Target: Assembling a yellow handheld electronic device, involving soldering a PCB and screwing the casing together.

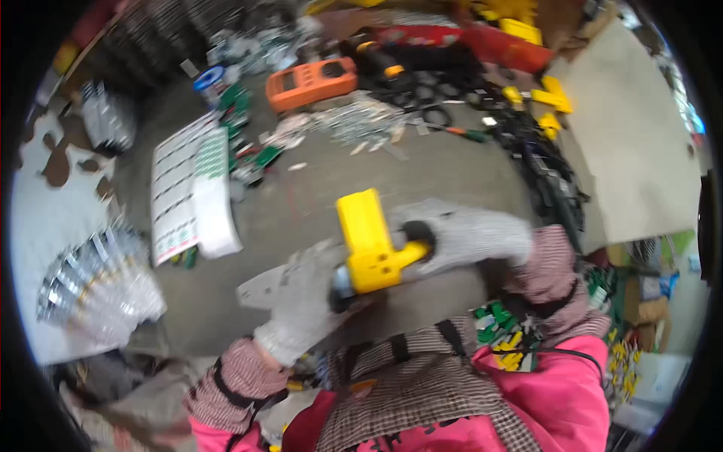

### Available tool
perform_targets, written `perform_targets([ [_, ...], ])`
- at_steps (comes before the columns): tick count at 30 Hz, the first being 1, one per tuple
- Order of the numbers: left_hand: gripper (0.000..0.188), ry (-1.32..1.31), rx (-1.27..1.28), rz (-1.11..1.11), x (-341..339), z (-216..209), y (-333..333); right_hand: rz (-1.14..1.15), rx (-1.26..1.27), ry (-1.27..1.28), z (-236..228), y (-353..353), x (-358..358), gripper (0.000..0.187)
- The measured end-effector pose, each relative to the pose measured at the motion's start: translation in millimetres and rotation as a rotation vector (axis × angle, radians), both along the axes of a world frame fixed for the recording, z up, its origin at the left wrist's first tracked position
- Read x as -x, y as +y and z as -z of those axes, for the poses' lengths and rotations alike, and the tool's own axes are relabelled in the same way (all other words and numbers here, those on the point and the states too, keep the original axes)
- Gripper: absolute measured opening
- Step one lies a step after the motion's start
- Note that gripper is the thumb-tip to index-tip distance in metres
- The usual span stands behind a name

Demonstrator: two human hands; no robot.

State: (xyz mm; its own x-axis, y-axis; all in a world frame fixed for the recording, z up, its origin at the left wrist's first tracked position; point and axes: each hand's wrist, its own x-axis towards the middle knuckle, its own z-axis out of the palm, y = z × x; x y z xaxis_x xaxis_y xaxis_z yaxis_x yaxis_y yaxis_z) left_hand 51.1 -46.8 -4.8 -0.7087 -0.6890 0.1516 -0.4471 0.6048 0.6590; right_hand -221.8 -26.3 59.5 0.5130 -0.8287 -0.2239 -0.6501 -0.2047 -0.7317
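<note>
While the gloved right hand (471, 237) wraps the grip of a yellow power driver (370, 245), nose angled down-left, the gloved left hand (305, 301) lies flat w/ fingers closed over a grey metal bracket (260, 286), prob. pinning it steady under the bit. Loose screw pile (361, 120) & orange case (312, 81) sit well beyond both hands.

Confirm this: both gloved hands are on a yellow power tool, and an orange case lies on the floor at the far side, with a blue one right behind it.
Not quite. In the head view the case behind the orange case is red, not blue. Both gloved hands, left and right, are on the yellow power tool.
</note>
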Motion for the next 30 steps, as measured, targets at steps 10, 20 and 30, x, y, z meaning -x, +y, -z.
perform_targets([
  [10,0.071,0.012,0.089,-0.007,-3.4,-1.8,2.0,1.234,0.703,0.893,61.6,143.6,149.8,0.050],
  [20,0.074,-0.022,0.068,0.011,-3.6,-4.2,3.6,1.318,0.579,-1.119,-5.7,102.3,141.5,0.049],
  [30,0.068,-0.048,0.015,0.003,-0.6,-6.9,-1.1,0.769,0.245,-2.223,68.7,43.9,23.0,0.045],
])
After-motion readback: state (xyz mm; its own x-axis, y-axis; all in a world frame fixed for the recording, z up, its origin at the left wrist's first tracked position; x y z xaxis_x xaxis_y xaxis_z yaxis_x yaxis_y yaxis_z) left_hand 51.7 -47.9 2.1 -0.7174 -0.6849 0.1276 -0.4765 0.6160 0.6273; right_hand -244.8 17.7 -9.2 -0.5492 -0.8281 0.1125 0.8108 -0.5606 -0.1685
